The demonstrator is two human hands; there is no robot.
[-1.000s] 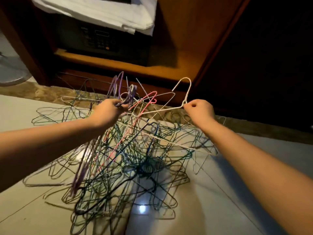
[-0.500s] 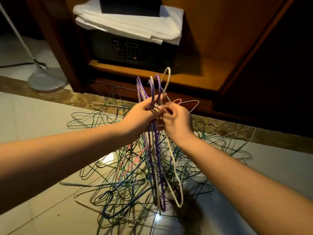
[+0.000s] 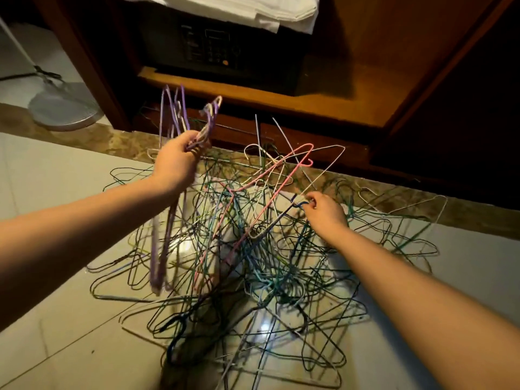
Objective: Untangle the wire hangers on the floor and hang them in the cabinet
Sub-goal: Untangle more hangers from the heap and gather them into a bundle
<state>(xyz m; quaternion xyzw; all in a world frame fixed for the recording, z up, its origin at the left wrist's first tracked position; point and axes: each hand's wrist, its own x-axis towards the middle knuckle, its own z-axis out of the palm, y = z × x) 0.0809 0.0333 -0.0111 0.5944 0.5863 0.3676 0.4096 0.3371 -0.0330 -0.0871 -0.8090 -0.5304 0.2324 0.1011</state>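
Gripping purple hangers [image 3: 160, 257] in left hand [image 3: 176, 161] at 10 o'clock; pinching blue hook [image 3: 298, 204] with right hand [image 3: 326, 213] at 3, tangled in pile [image 3: 267, 277]. At 12, safe [image 3: 225, 46] under cloth [image 3: 225, 7], print unreadable.

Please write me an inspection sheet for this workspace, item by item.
Surface: glossy pale tiled floor, brown stone strip by the cabinet.
Job's things: tangled pile of wire hangers on the floor; purple hangers raised above it.
Clutter: nothing seen.
Grips: left grip holds the purple hangers by their necks; right grip pinches a dark blue hook in the pile.
Cables: dark cord on the floor near the lamp base.
Surroundings: cabinet open; safe inside, white cloth folded on it.
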